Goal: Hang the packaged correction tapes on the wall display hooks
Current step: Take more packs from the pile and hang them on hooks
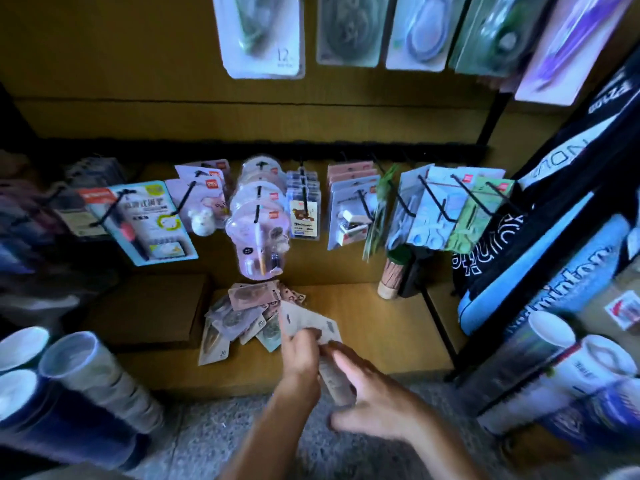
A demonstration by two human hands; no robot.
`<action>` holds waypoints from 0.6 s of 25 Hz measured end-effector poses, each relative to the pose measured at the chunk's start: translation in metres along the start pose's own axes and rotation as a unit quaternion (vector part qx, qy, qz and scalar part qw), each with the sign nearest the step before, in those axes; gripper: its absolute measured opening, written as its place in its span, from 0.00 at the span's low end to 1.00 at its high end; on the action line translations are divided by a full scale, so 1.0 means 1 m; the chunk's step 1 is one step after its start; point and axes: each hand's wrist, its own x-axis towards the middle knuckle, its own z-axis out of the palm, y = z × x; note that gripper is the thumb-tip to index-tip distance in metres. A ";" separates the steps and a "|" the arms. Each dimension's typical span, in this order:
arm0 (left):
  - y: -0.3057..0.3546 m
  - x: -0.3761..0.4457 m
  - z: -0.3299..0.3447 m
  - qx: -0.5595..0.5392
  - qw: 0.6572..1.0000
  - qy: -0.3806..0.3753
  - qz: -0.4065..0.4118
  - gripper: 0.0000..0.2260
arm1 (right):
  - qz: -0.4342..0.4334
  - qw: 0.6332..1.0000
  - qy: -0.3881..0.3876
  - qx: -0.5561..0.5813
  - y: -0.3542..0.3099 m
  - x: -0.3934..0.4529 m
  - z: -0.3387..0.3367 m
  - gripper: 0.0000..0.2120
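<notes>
Left hand point(300, 355): held low over the front of the wooden bench point(381, 327), fingers curled round a beige packaged correction tape point(304, 322), gripping it by its lower part so the card's hang-hole end points up toward the wall.
Right hand point(372, 389): just beside the left, fingers spread and fairly straight, its fingertips against a second flat packet point(334, 379) that sits between the two hands; motion blur hides whether it pinches that packet or only touches it.
Loose pile point(239, 317): a scatter of packaged tapes lying flat on the bench, pink, grey, beige and teal cards overlapping each other, directly left of the held packet and below the hooks.
Wall display hooks point(433, 199): a row of black pegs sticking out from the brown back panel above the bench, most already carrying carded goods.
Middle hook: a stack of round pink blister packs point(258, 216) hanging straight above the pile.
Left hooks: a blue card with a pen-shaped item point(152, 220), tilted, next to white-and-pink cards.
Right hooks: pale blue and green cards point(450, 216), packed close together.
Upper row: large blister packs point(263, 32) hanging near the top edge, blurred.
Floor: speckled stone, with white-capped tubes point(90, 368) leaning at lower left.
Right side: a black rack holding blue and black bags point(540, 278).
</notes>
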 end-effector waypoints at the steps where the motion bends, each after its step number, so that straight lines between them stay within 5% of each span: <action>1: 0.015 -0.018 -0.005 -0.009 1.000 -0.007 -0.017 0.13 | -0.038 0.998 0.046 -0.033 -0.006 -0.003 0.006 0.37; 3: 0.041 -0.052 -0.021 -0.014 0.996 -0.084 -0.016 0.04 | -0.116 0.969 0.196 -0.096 -0.017 -0.006 0.014 0.31; 6: 0.091 -0.074 -0.045 0.025 0.977 -0.204 0.059 0.14 | -0.177 0.932 0.317 -0.017 -0.053 -0.012 -0.002 0.22; 10: 0.161 -0.101 -0.075 0.038 0.925 -0.332 0.183 0.40 | -0.274 0.871 0.351 0.209 -0.123 -0.022 -0.042 0.09; 15: 0.182 -0.136 -0.071 -0.008 0.922 -0.276 0.272 0.34 | -0.310 0.834 0.357 0.283 -0.185 -0.026 -0.060 0.08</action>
